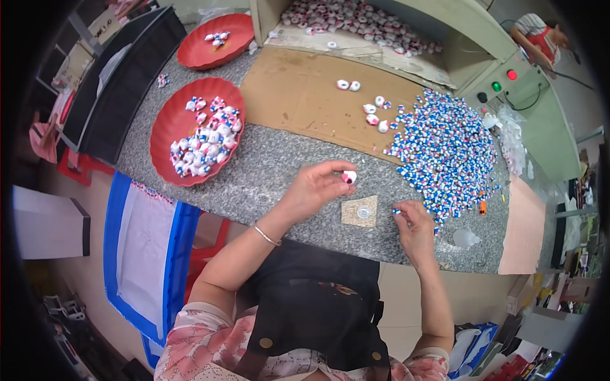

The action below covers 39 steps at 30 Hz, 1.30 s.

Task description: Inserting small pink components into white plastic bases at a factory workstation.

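My left hand [311, 192] pinches a small white plastic piece [349, 177] with pink and black marks between thumb and fingertips, above the granite counter. To its right, my right hand [414, 230] closes its fingertips on a tiny blue-and-white piece [397, 211], partly hidden by the fingers. Between the hands lies a speckled tan block [359, 211] with a round clear disc on it. A big heap of small blue, white and red pieces [448, 152] spreads just beyond my right hand. Several white-and-pink pieces [372, 119] lie on the brown cardboard [298, 95].
A red scalloped bowl [159, 143] holds many white, pink and blue pieces; another red bowl [190, 54] stands behind it. A pale machine housing [464, 38] with more white pieces inside rises at the back. A clear plastic bottle [466, 238] and orange item [482, 207] sit at right.
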Motion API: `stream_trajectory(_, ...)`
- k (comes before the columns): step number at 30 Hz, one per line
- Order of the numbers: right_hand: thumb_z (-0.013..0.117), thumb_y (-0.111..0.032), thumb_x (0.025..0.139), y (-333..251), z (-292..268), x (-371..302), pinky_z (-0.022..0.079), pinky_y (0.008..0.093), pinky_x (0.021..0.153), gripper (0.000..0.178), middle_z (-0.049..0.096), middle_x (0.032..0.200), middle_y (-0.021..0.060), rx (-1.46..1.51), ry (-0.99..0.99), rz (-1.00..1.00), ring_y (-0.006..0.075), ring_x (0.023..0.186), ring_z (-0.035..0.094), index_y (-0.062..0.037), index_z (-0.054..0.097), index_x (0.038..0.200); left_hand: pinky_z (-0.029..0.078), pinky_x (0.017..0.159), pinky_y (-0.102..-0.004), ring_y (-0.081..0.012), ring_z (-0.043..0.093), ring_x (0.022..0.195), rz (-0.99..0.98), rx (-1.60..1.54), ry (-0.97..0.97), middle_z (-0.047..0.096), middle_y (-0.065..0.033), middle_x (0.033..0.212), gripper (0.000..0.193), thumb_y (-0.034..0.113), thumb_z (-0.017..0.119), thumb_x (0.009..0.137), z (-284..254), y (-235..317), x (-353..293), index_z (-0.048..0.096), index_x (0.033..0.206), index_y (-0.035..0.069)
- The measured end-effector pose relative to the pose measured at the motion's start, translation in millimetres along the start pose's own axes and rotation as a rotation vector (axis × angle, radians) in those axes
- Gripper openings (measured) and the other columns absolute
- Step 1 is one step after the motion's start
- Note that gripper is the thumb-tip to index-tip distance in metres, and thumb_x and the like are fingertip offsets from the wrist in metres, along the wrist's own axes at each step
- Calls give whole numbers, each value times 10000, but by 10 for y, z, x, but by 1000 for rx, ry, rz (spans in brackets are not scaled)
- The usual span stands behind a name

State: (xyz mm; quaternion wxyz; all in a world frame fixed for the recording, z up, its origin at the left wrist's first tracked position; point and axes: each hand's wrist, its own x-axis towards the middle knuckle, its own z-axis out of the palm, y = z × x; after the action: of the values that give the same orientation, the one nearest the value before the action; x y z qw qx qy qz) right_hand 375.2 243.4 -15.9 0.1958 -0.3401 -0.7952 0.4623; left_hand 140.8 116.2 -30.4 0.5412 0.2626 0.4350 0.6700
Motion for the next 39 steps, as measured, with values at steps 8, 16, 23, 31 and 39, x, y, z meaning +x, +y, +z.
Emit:
stream_trajectory(8, 659, -12, 835, -90, -6, 124, 517, 424, 670, 148, 649, 843, 184, -607, -25, -272, 379, 765, 648, -4, 655, 982, 525, 853, -227, -96, 611, 998, 198, 301, 67, 540, -29, 1111, 303, -94, 645, 871, -18, -148, -322, 613, 1164, -27)
stream_trajectory(16, 693, -21, 809, -280, -33, 146, 523, 419, 646, 130, 660, 852, 167, -657, -79, -231, 370, 730, 652, -16, 677, 938, 523, 904, -277, -122, 623, 1033, 113, -92, 32, 644, -65, 1112, 253, -19, 627, 919, -191, -280, -391, 586, 1166, 21)
stream_trajectory(23, 701, -18, 815, -351, 19, 34, 525, 406, 636, 138, 678, 869, 158, -658, -127, -250, 357, 744, 670, -21, 693, 953, 532, 922, -308, -158, 637, 1063, -4, -184, 25, 639, -95, 1180, 250, -3, 610, 933, -248, -158, -597, 586, 1182, 15)
stream_trajectory(31, 689, -4, 776, -590, 254, 251, 505, 398, 688, 144, 677, 839, 122, -677, -217, -549, 321, 741, 651, -38, 689, 916, 527, 912, -272, -135, 639, 1036, 25, -41, 44, 641, -71, 1134, 357, -63, 646, 887, -186, -107, -694, 579, 1233, -2)
stream_trajectory(39, 665, 8, 780, -557, 275, 242, 493, 410, 644, 130, 640, 763, 110, -691, -229, -579, 319, 701, 638, -33, 680, 902, 532, 900, -256, -134, 638, 1017, 61, 98, 79, 608, -58, 1125, 345, -88, 661, 863, -73, -193, -668, 589, 1195, -23)
